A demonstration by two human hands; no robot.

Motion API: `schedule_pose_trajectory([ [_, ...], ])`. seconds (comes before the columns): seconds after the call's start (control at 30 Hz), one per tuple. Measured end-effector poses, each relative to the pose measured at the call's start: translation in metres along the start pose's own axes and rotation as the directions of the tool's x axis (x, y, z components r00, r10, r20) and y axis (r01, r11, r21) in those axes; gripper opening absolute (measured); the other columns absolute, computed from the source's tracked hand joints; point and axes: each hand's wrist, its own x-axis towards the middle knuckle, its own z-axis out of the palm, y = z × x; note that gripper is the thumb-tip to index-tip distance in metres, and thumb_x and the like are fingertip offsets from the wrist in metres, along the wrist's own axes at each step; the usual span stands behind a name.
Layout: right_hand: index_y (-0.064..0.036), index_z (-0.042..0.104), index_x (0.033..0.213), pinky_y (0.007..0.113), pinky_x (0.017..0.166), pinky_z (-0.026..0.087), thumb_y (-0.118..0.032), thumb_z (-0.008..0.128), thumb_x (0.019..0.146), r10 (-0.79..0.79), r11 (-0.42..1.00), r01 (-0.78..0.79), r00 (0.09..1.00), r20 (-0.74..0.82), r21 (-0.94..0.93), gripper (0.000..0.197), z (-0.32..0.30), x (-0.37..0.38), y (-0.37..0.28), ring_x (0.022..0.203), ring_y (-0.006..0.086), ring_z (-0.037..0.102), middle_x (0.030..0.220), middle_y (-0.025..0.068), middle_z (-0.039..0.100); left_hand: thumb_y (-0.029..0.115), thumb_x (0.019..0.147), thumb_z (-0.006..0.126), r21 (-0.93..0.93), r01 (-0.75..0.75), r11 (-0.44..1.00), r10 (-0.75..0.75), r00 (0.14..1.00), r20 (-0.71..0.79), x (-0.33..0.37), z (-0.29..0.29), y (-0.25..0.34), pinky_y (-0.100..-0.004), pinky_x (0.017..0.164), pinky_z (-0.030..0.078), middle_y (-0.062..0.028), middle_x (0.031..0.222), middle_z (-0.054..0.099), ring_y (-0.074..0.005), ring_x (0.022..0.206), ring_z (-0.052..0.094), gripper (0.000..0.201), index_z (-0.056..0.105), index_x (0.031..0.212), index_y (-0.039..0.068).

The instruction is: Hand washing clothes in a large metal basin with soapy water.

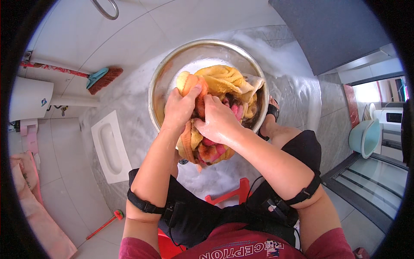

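Observation:
A wide metal basin (160, 73) stands on the wet floor in front of me, with whitish suds inside. Bunched over it is a thick yellow cloth (221, 77) with orange, pink and brown patches; its near part hangs over the basin's near rim. My left hand (181, 107) is closed around an orange fold, thumb on top. Close beside it, my right hand (219, 120) grips the same cloth with its fingers sunk into the folds. Those folds partly hide the fingertips of both hands.
White foam (276, 52) spreads over the grey tiles. A white squat toilet (111, 146) lies to the left, a brush (103, 80) leaning beyond it. Under me is a red stool (233, 192). At right stand a pale green tub (365, 137) and a glass door panel (366, 177).

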Motion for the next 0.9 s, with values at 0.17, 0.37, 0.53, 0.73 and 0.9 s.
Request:
schedule_pose_trajectory([
  [0.17,0.0092,0.047,0.116,0.049,0.094,0.049,-0.023,0.071,0.081,-0.005,1.0,0.005,1.0,-0.007,0.012,0.053,0.001,-0.001,0.001,0.108,0.0465,0.059,0.115,0.0303,0.057,0.043,0.085,0.071,0.012,-0.004,1.0,0.004,1.0,0.002,0.002,0.001,-0.003,-0.037,0.088,0.05,-0.0229,0.108,0.066,-0.0264,0.1,0.065,0.063,0.06,0.114,-0.012],
  [0.37,0.0094,0.046,0.118,0.049,0.095,0.049,-0.023,0.071,0.081,0.0,1.0,0.0,1.0,-0.001,0.013,0.054,0.0,-0.001,0.0,0.109,0.0465,0.058,0.116,0.0306,0.056,0.046,0.084,0.071,0.007,-0.055,0.998,0.055,0.998,0.009,0.008,0.0,-0.01,-0.0377,0.09,0.049,-0.0246,0.109,0.066,-0.0283,0.102,0.066,0.067,0.06,0.116,-0.012],
  [0.53,0.0093,0.046,0.119,0.049,0.095,0.049,-0.023,0.071,0.081,-0.005,1.0,0.005,1.0,-0.004,0.005,0.055,0.002,0.0,0.004,0.109,0.0466,0.058,0.116,0.0308,0.056,0.049,0.083,0.07,0.074,-0.036,0.997,0.037,0.999,-0.004,0.009,0.001,-0.011,-0.0389,0.091,0.049,-0.0253,0.111,0.066,-0.0304,0.104,0.065,0.07,0.06,0.116,-0.012],
  [0.73,0.0093,0.046,0.118,0.049,0.095,0.048,-0.023,0.071,0.081,0.001,1.0,-0.001,1.0,-0.003,0.025,0.055,0.004,0.0,0.001,0.109,0.0468,0.058,0.116,0.031,0.056,0.05,0.083,0.071,0.064,-0.042,0.997,0.043,0.999,-0.017,0.01,0.0,-0.015,-0.0391,0.092,0.049,-0.0255,0.113,0.066,-0.0308,0.105,0.065,0.07,0.06,0.116,-0.011],
  [0.9,0.0093,0.046,0.117,0.049,0.094,0.049,-0.022,0.072,0.081,-0.007,1.0,0.007,1.0,-0.017,0.021,0.054,0.004,0.0,0.003,0.108,0.0471,0.058,0.115,0.0308,0.056,0.048,0.083,0.071,0.039,-0.041,0.998,0.041,0.999,-0.015,0.008,0.002,-0.01,-0.0392,0.091,0.049,-0.0255,0.114,0.066,-0.0306,0.105,0.065,0.068,0.06,0.116,-0.01],
])
